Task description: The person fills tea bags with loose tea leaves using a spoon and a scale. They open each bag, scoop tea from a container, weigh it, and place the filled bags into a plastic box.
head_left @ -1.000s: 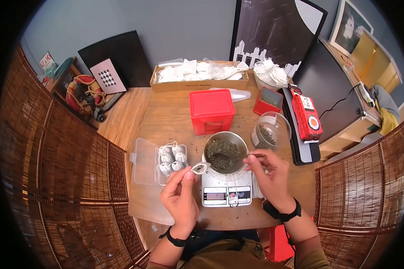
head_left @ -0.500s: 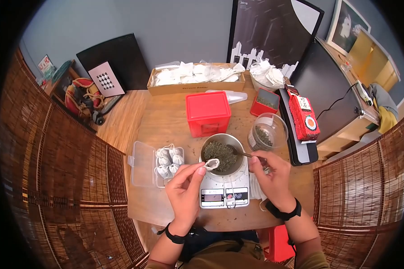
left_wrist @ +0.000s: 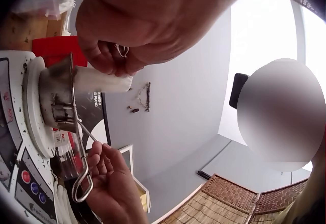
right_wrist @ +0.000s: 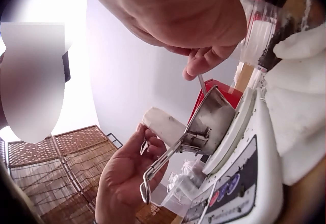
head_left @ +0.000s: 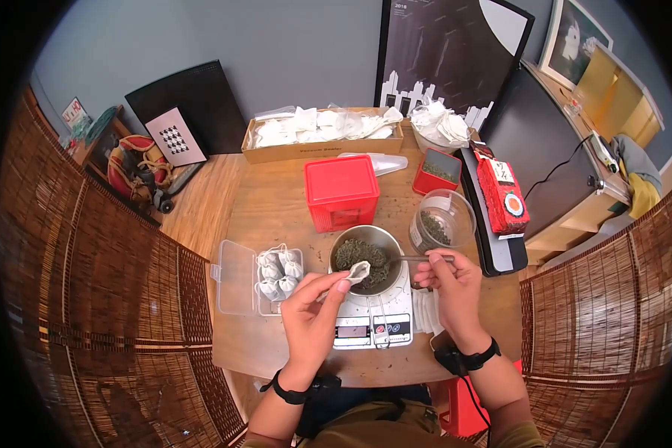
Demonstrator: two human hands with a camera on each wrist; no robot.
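My left hand [head_left: 310, 317] pinches a small white cloth bag [head_left: 359, 272], its mouth held open over the near-left rim of a metal cup [head_left: 396, 279]. The cup holds dark green dried leaves [head_left: 362, 254] and stands on a white scale [head_left: 401, 313]. With my right hand [head_left: 458, 299] I grip the handle of a spoon [head_left: 418, 258]; its far end is down among the leaves. In the left wrist view the bag [left_wrist: 104, 80] hangs beside the cup [left_wrist: 56, 94].
Left of the scale is an open clear case [head_left: 235, 280] with several filled bags [head_left: 278, 275]. Behind stand a red canister [head_left: 342, 190] and a carton [head_left: 276, 153] of white bags. At right are a clear jar [head_left: 463, 224], a red tin [head_left: 435, 179] and a red packet [head_left: 503, 196].
My left hand has moved right and away from me, bringing the bag from beside the cup to over its rim. The spoon in my right hand is at a flatter angle.
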